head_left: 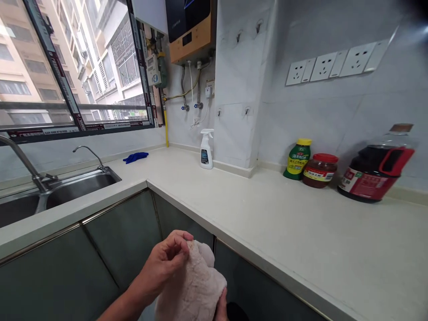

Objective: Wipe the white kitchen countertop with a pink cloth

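Observation:
A pale pinkish cloth (197, 285) hangs between my hands in front of the counter's front edge, low in the view. My left hand (169, 258) pinches its upper left corner between thumb and fingers. At the cloth's right edge my right hand (221, 307) grips it; only the thumb side shows, and the rest is hidden behind the cloth or below the view. The cloth is folded over itself near the top.
On the light countertop (234, 200) stand a white spray bottle (206, 151), a green bottle with yellow cap (297, 160), a red-lidded jar (320, 171) and a large dark bottle (374, 171). A blue cloth-like item (135, 157) lies near the sink (80, 185).

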Action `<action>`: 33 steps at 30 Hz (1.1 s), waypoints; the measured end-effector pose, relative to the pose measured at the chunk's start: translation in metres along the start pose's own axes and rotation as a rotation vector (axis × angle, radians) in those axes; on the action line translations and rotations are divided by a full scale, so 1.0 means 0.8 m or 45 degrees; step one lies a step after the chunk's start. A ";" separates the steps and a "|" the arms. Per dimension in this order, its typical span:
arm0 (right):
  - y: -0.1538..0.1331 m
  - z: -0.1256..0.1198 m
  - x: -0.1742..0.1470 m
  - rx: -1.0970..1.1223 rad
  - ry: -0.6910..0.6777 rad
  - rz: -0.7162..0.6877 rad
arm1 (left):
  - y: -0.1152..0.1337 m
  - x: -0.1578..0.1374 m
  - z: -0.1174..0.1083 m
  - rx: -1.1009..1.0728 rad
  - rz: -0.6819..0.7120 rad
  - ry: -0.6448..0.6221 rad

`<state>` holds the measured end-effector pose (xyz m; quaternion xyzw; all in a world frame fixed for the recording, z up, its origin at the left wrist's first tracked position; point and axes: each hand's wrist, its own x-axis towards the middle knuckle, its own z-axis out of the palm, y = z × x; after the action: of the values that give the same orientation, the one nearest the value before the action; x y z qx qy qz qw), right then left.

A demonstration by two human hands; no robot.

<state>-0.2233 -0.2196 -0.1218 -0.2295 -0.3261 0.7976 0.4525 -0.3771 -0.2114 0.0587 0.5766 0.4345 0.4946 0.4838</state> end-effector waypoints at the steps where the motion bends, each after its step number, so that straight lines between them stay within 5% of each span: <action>1: -0.011 0.000 -0.001 0.010 0.012 -0.013 | -0.003 0.001 -0.003 0.001 -0.023 0.019; 7: -0.085 -0.008 0.004 -0.153 0.125 -0.397 | -0.011 0.007 -0.020 0.041 0.039 0.170; 15: -0.081 -0.036 0.007 -0.699 0.668 -0.583 | -0.046 0.018 -0.020 0.109 0.116 0.332; 20: -0.108 -0.018 -0.015 -1.077 0.615 -0.751 | -0.023 0.028 -0.013 0.200 0.163 0.367; 23: -0.157 0.006 -0.021 -1.273 0.586 -0.962 | 0.013 0.067 -0.002 0.243 0.303 0.361; 28: -0.261 0.028 -0.011 -1.534 0.766 -1.188 | 0.049 0.189 0.037 0.679 0.488 0.339; 30: -0.292 0.009 -0.014 -1.677 0.854 -1.145 | 0.045 0.220 0.055 0.774 0.470 0.321; 33: -0.317 -0.060 -0.047 -1.965 1.061 -1.044 | 0.019 0.222 0.074 0.886 0.442 0.240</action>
<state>-0.0284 -0.1420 0.0328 -0.5965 -0.6282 -0.0012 0.4996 -0.2942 -0.0471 0.0982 0.7229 0.5148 0.4431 0.1269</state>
